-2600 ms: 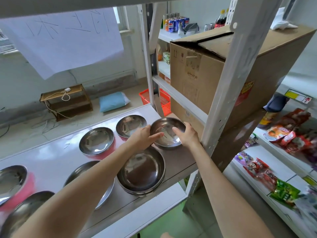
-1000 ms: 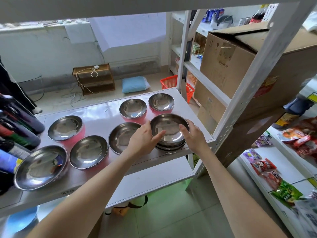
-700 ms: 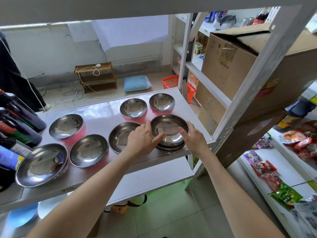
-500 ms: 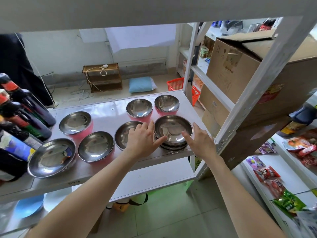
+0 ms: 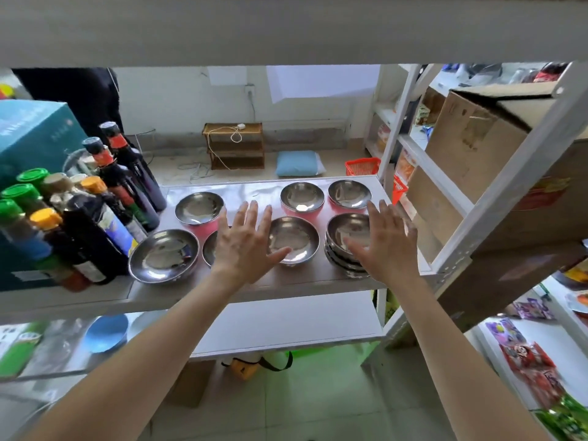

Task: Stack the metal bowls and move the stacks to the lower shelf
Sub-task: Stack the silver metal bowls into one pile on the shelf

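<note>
A stack of metal bowls [image 5: 344,234] stands at the right front of the steel shelf [image 5: 311,275]. Single metal bowls lie around it: one in the front middle [image 5: 297,238], two at the back right [image 5: 302,196] [image 5: 349,193], one at the back left [image 5: 199,207], a large one at the front left [image 5: 164,255]. Another is mostly hidden under my left hand [image 5: 246,241], which hovers open, fingers spread. My right hand [image 5: 383,240] is open too, over the stack's right side, holding nothing. The lower shelf [image 5: 286,326] shows white below.
Several dark sauce bottles [image 5: 95,214] and a teal box [image 5: 31,135] crowd the shelf's left end. A white upright [image 5: 496,192] and a cardboard box [image 5: 471,148] stand right. Blue dishes [image 5: 106,332] sit on the lower shelf's left. Snack packets [image 5: 528,361] lie right.
Both hands have let go of the stacked bowls and lifted, fingers spreading; my left hand moved left over the front bowls. The view swung left, bringing the bottles and teal box in.
</note>
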`<state>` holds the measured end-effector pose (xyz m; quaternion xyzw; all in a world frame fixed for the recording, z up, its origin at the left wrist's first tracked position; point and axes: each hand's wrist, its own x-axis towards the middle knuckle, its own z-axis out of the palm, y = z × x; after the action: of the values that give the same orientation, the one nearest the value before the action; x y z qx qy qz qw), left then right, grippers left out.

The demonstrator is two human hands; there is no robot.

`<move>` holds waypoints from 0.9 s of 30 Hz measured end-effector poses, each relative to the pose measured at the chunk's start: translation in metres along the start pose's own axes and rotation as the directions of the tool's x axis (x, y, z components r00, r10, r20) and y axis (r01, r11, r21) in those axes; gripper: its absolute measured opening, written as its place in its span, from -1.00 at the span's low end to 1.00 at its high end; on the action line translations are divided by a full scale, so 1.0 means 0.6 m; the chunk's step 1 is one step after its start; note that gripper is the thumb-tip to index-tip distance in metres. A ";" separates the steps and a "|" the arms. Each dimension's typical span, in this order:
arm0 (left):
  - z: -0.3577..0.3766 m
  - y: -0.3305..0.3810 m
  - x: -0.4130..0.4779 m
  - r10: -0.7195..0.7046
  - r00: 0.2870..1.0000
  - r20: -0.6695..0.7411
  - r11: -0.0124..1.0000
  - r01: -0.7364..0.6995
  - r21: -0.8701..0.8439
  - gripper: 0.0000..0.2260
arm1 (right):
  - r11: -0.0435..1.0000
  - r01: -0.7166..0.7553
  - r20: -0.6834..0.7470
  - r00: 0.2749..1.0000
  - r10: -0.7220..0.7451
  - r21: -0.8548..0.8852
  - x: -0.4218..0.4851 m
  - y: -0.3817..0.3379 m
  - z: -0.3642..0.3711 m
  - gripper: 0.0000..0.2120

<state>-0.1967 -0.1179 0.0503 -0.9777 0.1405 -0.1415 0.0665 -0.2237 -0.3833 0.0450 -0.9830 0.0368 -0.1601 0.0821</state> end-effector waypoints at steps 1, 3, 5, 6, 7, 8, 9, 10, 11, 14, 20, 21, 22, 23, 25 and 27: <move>-0.005 -0.014 -0.008 -0.018 1.000 -0.004 1.000 0.018 0.015 -0.18 | 1.000 0.021 -0.007 1.000 -0.021 -0.006 0.002 -0.014 0.000 -0.20; -0.012 -0.042 -0.025 -0.059 0.998 -0.016 0.998 0.060 0.032 -0.18 | 0.998 0.068 -0.009 0.998 -0.069 -0.017 0.007 -0.043 0.000 -0.16; -0.015 -0.067 -0.044 -0.105 0.994 -0.022 0.994 0.105 0.034 -0.19 | 0.993 0.120 -0.002 0.993 -0.120 -0.015 0.012 -0.072 0.002 -0.13; -0.016 -0.080 -0.054 -0.126 0.992 -0.023 0.991 0.126 0.037 -0.20 | 0.989 0.149 0.005 0.989 -0.149 -0.016 0.014 -0.087 0.003 -0.12; -0.016 -0.092 -0.064 -0.148 0.989 -0.024 0.988 0.149 0.038 -0.20 | 0.983 0.181 0.013 0.983 -0.181 -0.017 0.016 -0.103 0.005 -0.12; -0.015 -0.105 -0.074 -0.173 0.984 -0.027 0.984 0.174 0.038 -0.21 | 0.977 0.212 0.018 0.977 -0.212 -0.015 0.017 -0.118 0.009 -0.12; -0.015 -0.118 -0.083 -0.200 0.979 -0.030 0.979 0.201 0.038 -0.21 | 0.971 0.239 0.019 0.971 -0.239 -0.007 0.019 -0.133 0.013 -0.13; -0.014 -0.131 -0.092 -0.227 0.974 -0.026 0.973 0.228 0.040 -0.21 | 0.966 0.259 0.022 0.965 -0.260 0.009 0.022 -0.149 0.018 -0.13; -0.013 -0.143 -0.102 -0.253 0.967 -0.019 0.966 0.254 0.045 -0.21 | 0.960 0.278 0.030 0.960 -0.278 0.029 0.024 -0.165 0.023 -0.13; -0.003 -0.179 -0.138 -0.326 0.945 -0.016 0.944 0.327 0.034 -0.21 | 0.940 0.337 0.049 0.939 -0.340 0.054 0.023 -0.218 0.044 -0.13; 0.025 -0.271 -0.183 -0.388 0.921 0.025 0.921 0.386 0.046 -0.19 | 0.930 0.351 0.099 0.927 -0.361 0.106 0.025 -0.331 0.091 -0.14; 0.031 -0.288 -0.186 -0.392 0.920 0.032 0.920 0.390 0.049 -0.18 | 0.932 0.343 0.113 0.928 -0.355 0.118 0.026 -0.350 0.100 -0.14; 0.037 -0.305 -0.188 -0.391 0.919 0.040 0.920 0.389 0.053 -0.18 | 0.934 0.335 0.125 0.928 -0.350 0.123 0.026 -0.369 0.111 -0.14; 0.044 -0.320 -0.189 -0.388 0.921 0.046 0.921 0.385 0.054 -0.17 | 0.936 0.329 0.132 0.930 -0.344 0.125 0.027 -0.387 0.121 -0.15; 0.059 -0.349 -0.190 -0.369 0.928 0.046 0.929 0.367 0.057 -0.17 | 0.941 0.312 0.136 0.934 -0.329 0.129 0.030 -0.424 0.143 -0.15; 0.076 -0.372 -0.190 -0.348 0.935 0.059 0.937 0.345 0.057 -0.18 | 0.947 0.293 0.158 0.937 -0.312 0.130 0.035 -0.456 0.162 -0.16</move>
<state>-0.2312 0.1323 0.0157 -0.9895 -0.0398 -0.1209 0.0678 -0.1602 -0.1013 0.0078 -0.9815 -0.1309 -0.0848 0.1108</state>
